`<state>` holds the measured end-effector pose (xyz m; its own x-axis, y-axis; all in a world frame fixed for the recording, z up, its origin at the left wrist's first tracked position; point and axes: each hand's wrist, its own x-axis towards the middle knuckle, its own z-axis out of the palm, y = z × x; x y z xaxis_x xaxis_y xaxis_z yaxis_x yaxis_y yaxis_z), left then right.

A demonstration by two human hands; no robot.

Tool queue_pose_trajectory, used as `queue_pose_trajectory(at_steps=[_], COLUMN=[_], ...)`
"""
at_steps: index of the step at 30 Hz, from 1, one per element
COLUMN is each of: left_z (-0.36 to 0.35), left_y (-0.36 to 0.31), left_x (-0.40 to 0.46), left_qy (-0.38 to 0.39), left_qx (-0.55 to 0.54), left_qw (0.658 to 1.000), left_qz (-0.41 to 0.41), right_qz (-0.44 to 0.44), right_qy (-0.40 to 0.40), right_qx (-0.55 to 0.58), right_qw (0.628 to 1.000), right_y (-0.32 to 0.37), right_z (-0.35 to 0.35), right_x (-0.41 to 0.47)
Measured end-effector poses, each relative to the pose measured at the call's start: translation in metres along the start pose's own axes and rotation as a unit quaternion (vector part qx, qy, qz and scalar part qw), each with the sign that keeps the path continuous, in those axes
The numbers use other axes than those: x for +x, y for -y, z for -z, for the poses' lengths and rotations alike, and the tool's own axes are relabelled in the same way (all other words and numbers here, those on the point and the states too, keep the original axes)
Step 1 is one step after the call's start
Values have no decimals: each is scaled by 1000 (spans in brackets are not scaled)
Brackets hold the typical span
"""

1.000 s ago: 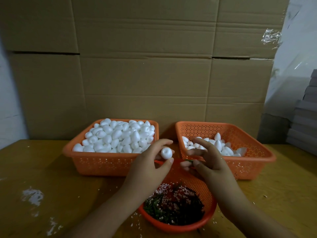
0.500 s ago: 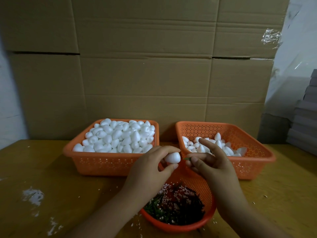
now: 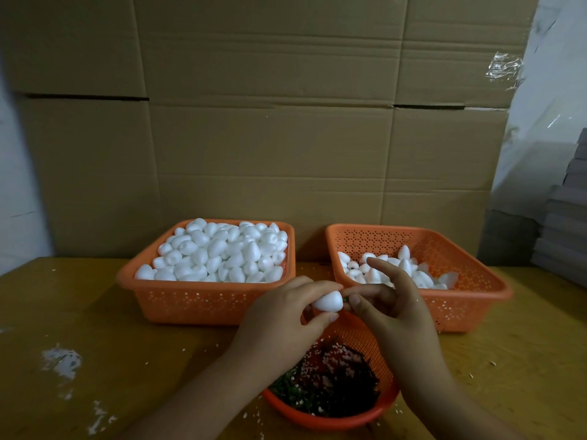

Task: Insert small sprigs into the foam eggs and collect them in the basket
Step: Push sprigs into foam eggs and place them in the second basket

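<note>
A person's two hands meet over a yellowish wooden worktop (image 3: 95, 312), seen from above and behind. The left hand (image 3: 279, 328) grasps a white foam egg (image 3: 327, 301) between thumb and curled fingers, holding it in the air above the far rim of a round orange bowl (image 3: 355, 417). The right hand (image 3: 394, 309) pinches a small green sprig (image 3: 345, 299) between thumb and forefinger, its tip right at the egg's right end; the other fingers are spread and raised. Whether the sprig has entered the foam cannot be told.

The round bowl sits nearest the viewer and holds a dark heap of green and reddish sprigs (image 3: 336, 382) flecked with white foam crumbs.

Farther back on the left stands a square orange basket (image 3: 203, 303) piled full with plain white foam eggs (image 3: 219, 252). Farther back on the right stands a matching orange basket (image 3: 470, 296), only partly filled with a low layer of eggs (image 3: 400, 271) along its near left side.

White crumbs and smears (image 3: 62, 360) dot the worktop at the near left. A wall of brown cardboard boxes (image 3: 270, 122) rises behind the baskets.
</note>
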<state>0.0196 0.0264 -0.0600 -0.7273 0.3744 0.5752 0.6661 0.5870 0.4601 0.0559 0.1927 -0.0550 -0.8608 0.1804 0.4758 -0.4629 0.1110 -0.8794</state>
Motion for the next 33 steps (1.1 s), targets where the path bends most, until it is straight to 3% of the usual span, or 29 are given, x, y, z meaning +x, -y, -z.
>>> queue_pose_trajectory(at_steps=[12, 19, 33], left_z=[3, 1, 2], left_y=[-4, -3, -1], left_x=[-3, -2, -1], left_qy=[27, 50, -13], left_qx=[44, 69, 29], left_qw=[998, 996, 999], left_qz=[-27, -29, 16], right_qz=[-21, 11, -4], right_qy=[-15, -5, 3], right_qx=[-30, -94, -27], right_qw=[999, 996, 1000], right_y=[-5, -7, -9], right_z=[3, 0, 3], right_x=[1, -4, 0])
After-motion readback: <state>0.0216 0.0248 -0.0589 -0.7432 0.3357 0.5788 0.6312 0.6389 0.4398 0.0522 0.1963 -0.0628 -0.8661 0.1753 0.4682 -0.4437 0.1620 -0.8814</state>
